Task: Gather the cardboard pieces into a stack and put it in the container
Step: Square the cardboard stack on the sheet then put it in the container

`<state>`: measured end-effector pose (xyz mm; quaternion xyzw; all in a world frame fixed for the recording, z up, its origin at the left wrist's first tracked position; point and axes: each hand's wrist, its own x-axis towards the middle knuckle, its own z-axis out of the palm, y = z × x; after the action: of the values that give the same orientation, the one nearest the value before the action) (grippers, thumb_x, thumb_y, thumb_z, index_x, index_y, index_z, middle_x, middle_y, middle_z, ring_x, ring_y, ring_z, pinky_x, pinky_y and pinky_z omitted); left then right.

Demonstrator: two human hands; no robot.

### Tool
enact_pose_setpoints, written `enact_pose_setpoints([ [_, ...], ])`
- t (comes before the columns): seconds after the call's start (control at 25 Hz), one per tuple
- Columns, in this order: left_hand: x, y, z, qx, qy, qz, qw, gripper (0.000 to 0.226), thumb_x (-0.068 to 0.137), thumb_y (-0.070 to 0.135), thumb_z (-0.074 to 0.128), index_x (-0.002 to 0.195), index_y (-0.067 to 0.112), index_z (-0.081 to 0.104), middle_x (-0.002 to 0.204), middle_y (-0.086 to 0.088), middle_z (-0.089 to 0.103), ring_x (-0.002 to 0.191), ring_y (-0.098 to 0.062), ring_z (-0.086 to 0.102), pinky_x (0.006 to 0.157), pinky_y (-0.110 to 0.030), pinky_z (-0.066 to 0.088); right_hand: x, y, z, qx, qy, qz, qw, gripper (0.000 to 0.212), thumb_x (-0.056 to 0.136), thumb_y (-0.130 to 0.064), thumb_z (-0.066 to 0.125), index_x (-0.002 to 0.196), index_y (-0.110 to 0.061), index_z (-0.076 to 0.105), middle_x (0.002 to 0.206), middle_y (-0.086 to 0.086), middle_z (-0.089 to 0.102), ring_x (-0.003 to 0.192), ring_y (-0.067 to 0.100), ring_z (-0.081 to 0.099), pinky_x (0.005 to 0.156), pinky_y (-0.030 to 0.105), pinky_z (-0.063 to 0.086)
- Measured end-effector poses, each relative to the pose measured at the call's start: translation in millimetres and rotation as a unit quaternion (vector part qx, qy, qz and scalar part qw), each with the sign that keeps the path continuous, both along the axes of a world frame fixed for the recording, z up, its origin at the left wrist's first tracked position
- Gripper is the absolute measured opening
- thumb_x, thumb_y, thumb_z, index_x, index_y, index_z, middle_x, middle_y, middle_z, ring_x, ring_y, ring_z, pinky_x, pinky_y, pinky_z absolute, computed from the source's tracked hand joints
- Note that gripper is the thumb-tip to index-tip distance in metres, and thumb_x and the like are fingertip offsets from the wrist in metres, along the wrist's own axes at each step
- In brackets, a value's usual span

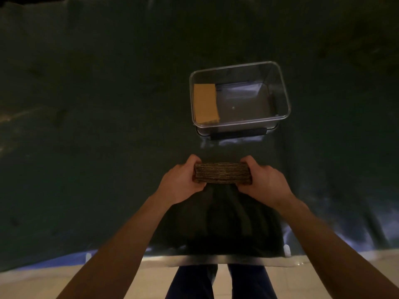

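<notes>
A stack of cardboard pieces (222, 173) is held edge-on above the dark table, its layered edges facing me. My left hand (181, 182) grips its left end and my right hand (263, 182) grips its right end. Beyond the stack stands a clear plastic container (280, 91) with a dark handle on its near side. A flat tan cardboard stack (205, 103) lies inside it against the left wall. The held stack is apart from the container, a short way in front of it.
A dark green cloth (97, 126) covers the table. Its near edge (216, 258) runs across the bottom, with pale floor tiles and my legs below it.
</notes>
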<state>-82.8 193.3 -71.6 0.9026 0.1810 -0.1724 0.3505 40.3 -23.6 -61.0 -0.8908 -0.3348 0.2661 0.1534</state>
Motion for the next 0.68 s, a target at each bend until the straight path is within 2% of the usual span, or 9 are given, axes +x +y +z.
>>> enact_pose_setpoints([
  [0.16, -3.9, -4.5, -4.3, 0.020, 0.034, -0.011, 0.999, 0.050, 0.082, 0.038, 0.074, 0.119, 0.031, 0.041, 0.102, 0.008, 0.069, 0.089, -0.011, 0.066, 0.076, -0.037, 0.056, -6.6, 0.1, -3.0, -0.031, 0.021, -0.006, 0.999, 0.053, 0.082, -0.044, 0.068, 0.125, -0.029, 0.042, 0.087, -0.006, 0.062, 0.079, 0.016, 0.063, 0.069, 0.030, 0.048],
  [0.28, -2.9, -7.3, -8.2, 0.039, 0.043, -0.009, 0.998, 0.050, 0.084, 0.039, 0.071, 0.122, 0.029, 0.042, 0.098, 0.009, 0.067, 0.090, -0.013, 0.065, 0.074, -0.033, 0.052, -8.3, 0.1, -10.2, -0.023, 0.037, -0.028, 0.999, 0.055, 0.080, -0.046, 0.069, 0.125, -0.030, 0.042, 0.099, -0.002, 0.069, 0.091, 0.022, 0.068, 0.076, 0.035, 0.053],
  [0.4, -2.4, -8.1, -7.7, 0.044, 0.040, -0.004, 0.998, 0.051, 0.084, 0.038, 0.070, 0.125, 0.029, 0.042, 0.091, 0.011, 0.061, 0.087, -0.013, 0.063, 0.070, -0.031, 0.048, -9.5, -3.2, -13.2, -0.017, 0.043, -0.037, 0.998, 0.062, 0.077, -0.048, 0.071, 0.128, -0.032, 0.039, 0.112, -0.002, 0.067, 0.098, 0.021, 0.066, 0.082, 0.038, 0.054],
  [0.52, -4.0, -9.4, -7.1, 0.045, 0.037, -0.005, 0.998, 0.050, 0.084, 0.039, 0.070, 0.125, 0.028, 0.042, 0.097, 0.008, 0.065, 0.088, -0.012, 0.063, 0.070, -0.030, 0.046, -13.1, -6.6, -11.4, 0.005, -0.026, -0.026, 0.999, 0.079, 0.068, -0.053, 0.077, 0.135, -0.032, 0.039, 0.131, -0.003, 0.051, 0.116, 0.020, 0.054, 0.089, 0.041, 0.053],
  [0.6, -5.6, -10.3, -7.1, 0.048, 0.028, -0.005, 0.998, 0.049, 0.084, 0.039, 0.070, 0.124, 0.027, 0.043, 0.102, 0.005, 0.067, 0.091, -0.015, 0.064, 0.071, -0.031, 0.048, -14.6, -4.1, -9.2, 0.019, -0.106, 0.011, 0.994, 0.096, 0.062, -0.057, 0.078, 0.144, -0.031, 0.035, 0.144, 0.000, 0.039, 0.127, 0.025, 0.039, 0.101, 0.046, 0.044],
  [0.68, -6.0, -9.9, -6.5, 0.055, 0.023, -0.006, 0.998, 0.049, 0.085, 0.039, 0.069, 0.125, 0.027, 0.043, 0.103, 0.004, 0.067, 0.092, -0.016, 0.064, 0.073, -0.033, 0.050, -16.0, 5.3, -8.1, 0.022, -0.147, 0.058, 0.987, 0.099, 0.062, -0.058, 0.076, 0.147, -0.031, 0.033, 0.149, 0.001, 0.037, 0.132, 0.028, 0.033, 0.105, 0.048, 0.038],
])
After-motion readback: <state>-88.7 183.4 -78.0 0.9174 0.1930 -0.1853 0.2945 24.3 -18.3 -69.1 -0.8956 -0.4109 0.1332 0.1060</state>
